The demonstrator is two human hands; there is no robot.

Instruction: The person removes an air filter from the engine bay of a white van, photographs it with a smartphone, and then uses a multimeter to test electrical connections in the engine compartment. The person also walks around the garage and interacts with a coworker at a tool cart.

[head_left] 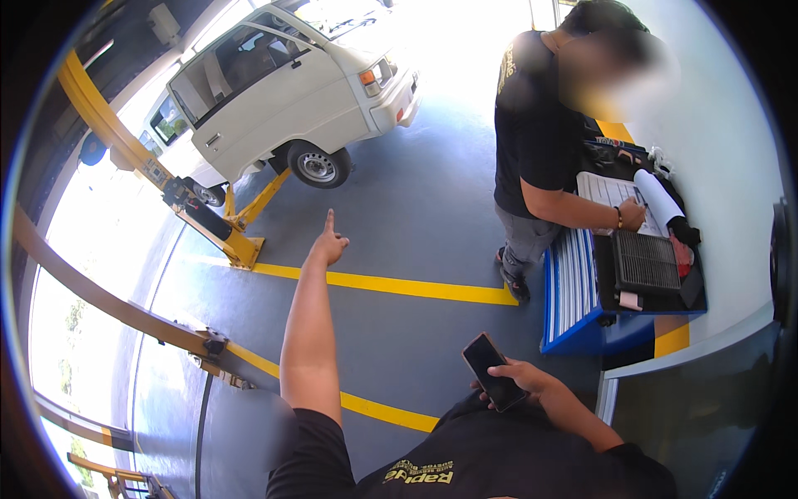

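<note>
My left arm is stretched far out in front of me. At its end my left hand (330,242) points forward with the index finger straight, the thumb out to the side and the other fingers curled; it holds nothing. Close to my body, my right hand (532,380) grips a smartphone (490,364) with a dark screen, the thumb lying over its edge. Beyond my pointing finger stands a white van (287,96), its front wheel (318,165) hanging off the floor. No part of my hands touches the van.
A co-worker in a black shirt (540,150) writes on papers (605,190) on top of a blue tool cabinet (572,287) at the right. A pleated air filter (646,262) lies there too. Yellow lift posts (116,121) rise at the left; yellow lines (391,286) cross the grey floor.
</note>
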